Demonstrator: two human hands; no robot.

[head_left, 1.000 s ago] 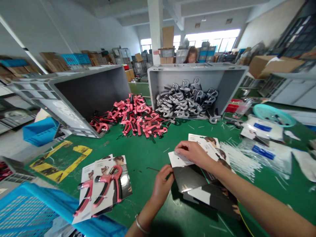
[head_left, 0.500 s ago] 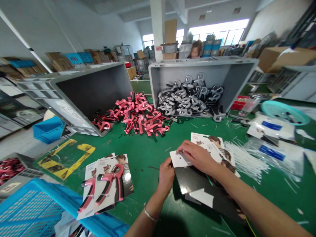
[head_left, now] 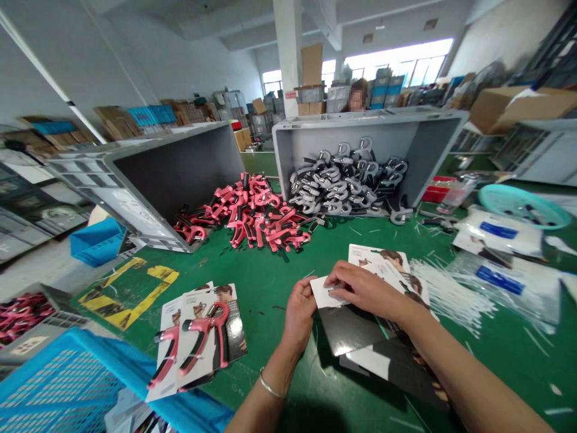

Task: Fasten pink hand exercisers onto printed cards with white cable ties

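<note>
L hand (head_left: 300, 316) and R hand (head_left: 367, 291): fingers narrow, pinching white card (head_left: 321, 293) above printed card stack (head_left: 383, 361) on green mat (head_left: 270, 264). Risk: hard pinch creases card; bump slides stack, 2 hands occupied.

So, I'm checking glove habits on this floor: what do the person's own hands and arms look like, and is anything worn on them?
The left hand and right hand are both bare, without gloves, and the forearms show no sleeves. A thin silver bangle circles the left wrist; the right wrist shows no jewellery.
</note>
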